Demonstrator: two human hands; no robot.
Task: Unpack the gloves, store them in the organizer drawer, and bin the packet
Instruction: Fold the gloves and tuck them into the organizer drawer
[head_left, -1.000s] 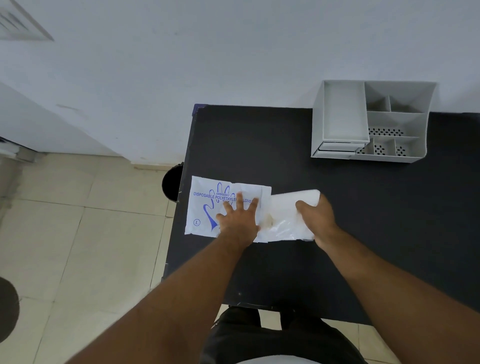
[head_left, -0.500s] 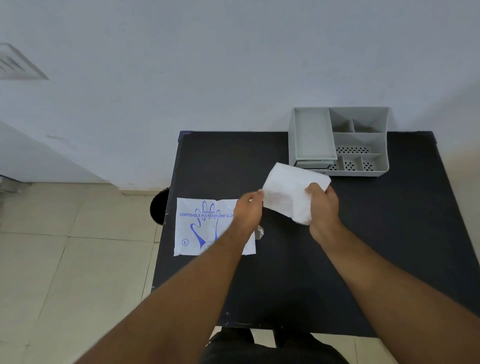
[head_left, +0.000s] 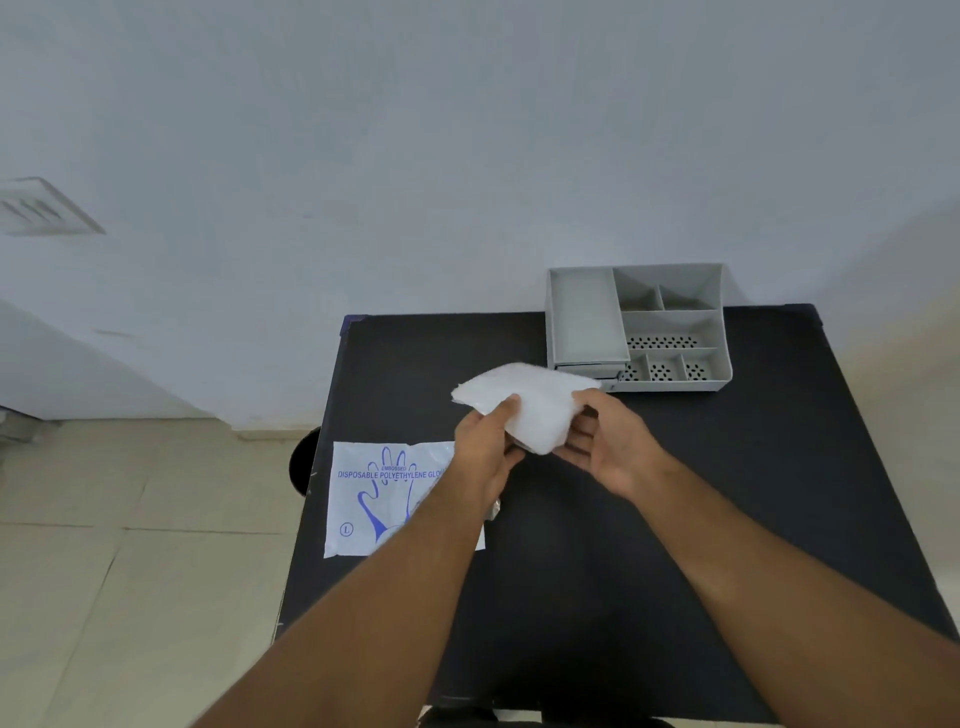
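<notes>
Gloves (head_left: 530, 402) out, gripped in my left hand (head_left: 485, 441) and right hand (head_left: 605, 441); packet (head_left: 384, 499) lies unbinned by my left wrist, organizer (head_left: 639, 327) beyond still unfilled

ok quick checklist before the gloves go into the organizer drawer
1. Gloves out of the packet: ok, the white glove stack is held clear of the packet.
2. Hold on the stack: ok, left hand and right hand both grip it above the table.
3. Drawer open: not ok, the drawer at the organizer front looks shut.
4. Free hand for the drawer: not ok, both are busy.
5. Packet binned: not ok, it lies flat at the table's left edge.
</notes>
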